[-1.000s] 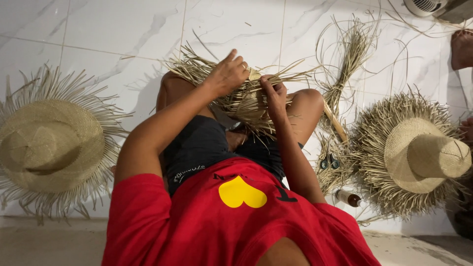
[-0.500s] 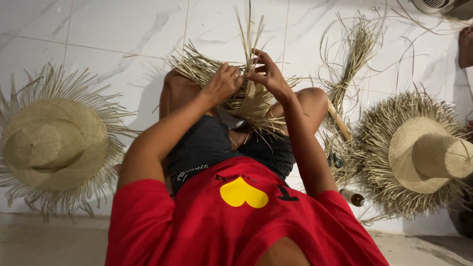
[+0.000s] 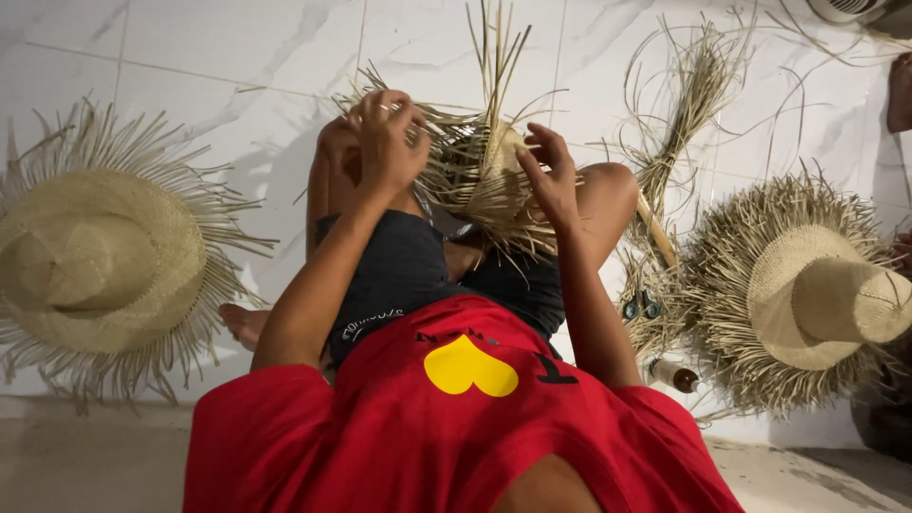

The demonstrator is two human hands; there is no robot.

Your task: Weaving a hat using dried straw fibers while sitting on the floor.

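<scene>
A white marbled tile floor (image 3: 190, 57) lies under a seated person in a red shirt (image 3: 456, 418). A half-woven straw piece (image 3: 480, 176) rests over the knees. The left hand (image 3: 388, 142) clasps its strands at one side; the right hand (image 3: 549, 176) pinches strands with curled fingers. Two fringed straw hats, one left (image 3: 100, 261), one right (image 3: 817, 294), flank the legs. A loose straw bundle (image 3: 679, 104) lies near the right one.

White marble-look tiled floor (image 3: 190, 57) with thin grey grout lines, soft even light with faint shadows, a rougher beige concrete strip (image 3: 85, 461) along the near edge, a white fan base (image 3: 845, 8) far right
</scene>
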